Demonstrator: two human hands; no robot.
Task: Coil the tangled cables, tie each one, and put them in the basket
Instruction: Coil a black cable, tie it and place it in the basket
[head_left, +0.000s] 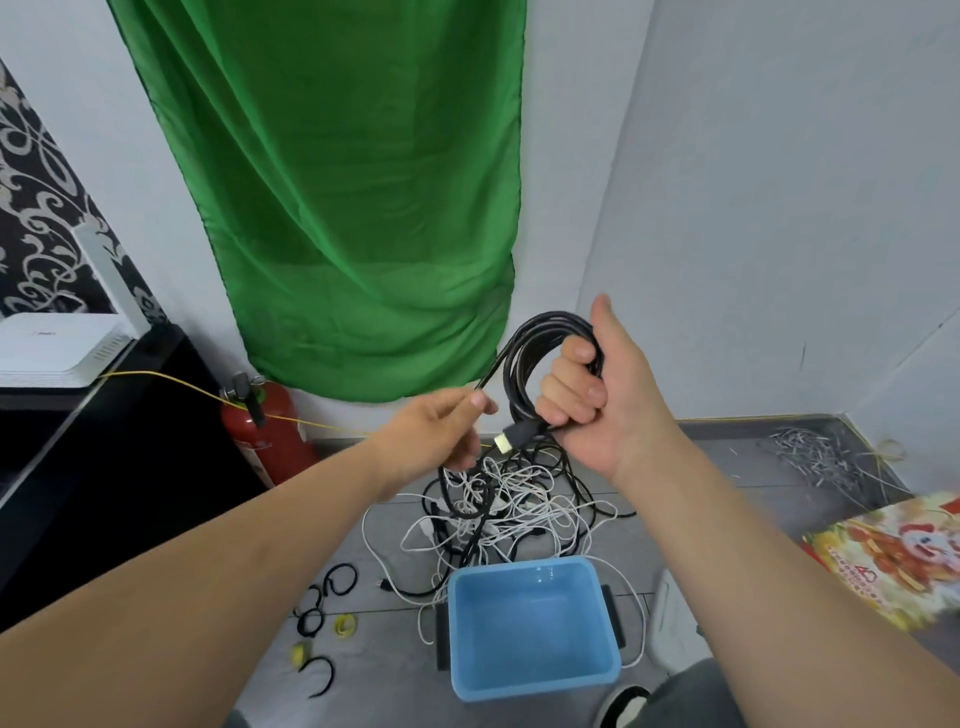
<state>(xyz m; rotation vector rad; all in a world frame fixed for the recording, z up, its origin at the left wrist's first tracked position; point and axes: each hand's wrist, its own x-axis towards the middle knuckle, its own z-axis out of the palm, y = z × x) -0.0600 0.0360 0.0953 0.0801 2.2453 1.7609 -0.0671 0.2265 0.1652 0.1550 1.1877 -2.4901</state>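
Black cable coil (546, 320) in right hand (597, 397)

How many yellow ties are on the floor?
2. One yellow tie lies left of the blue basket; the second yellow tie nearer me. Tangled cables may hide more.

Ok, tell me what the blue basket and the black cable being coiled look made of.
Blue basket: likely moulded plastic, smooth, glossy highlights on its floor. Black cable: probably a rubbery plastic sheath, slight sheen along the loops.
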